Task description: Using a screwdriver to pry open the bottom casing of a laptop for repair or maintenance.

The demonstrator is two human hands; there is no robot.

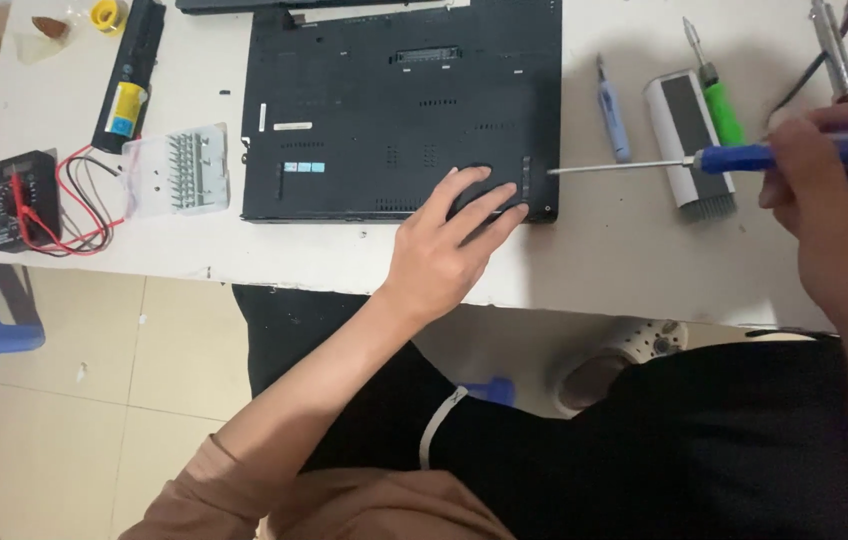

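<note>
While left hand (449, 235) flat on laptop (384, 110), right hand (824, 170) grips screwdriver (704, 160).

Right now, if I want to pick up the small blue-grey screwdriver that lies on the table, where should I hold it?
Probably grip the small blue-grey screwdriver around the middle of its handle, coming from above. It lies flat, free on both sides, between the black laptop and the white case.

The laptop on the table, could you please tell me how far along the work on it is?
Done: the laptop lies bottom up, and a long battery lies apart on the table. In hand: the left hand presses its near corner; the right hand holds a blue screwdriver, tip beside that edge. Left: the bottom cover is still on.
</note>
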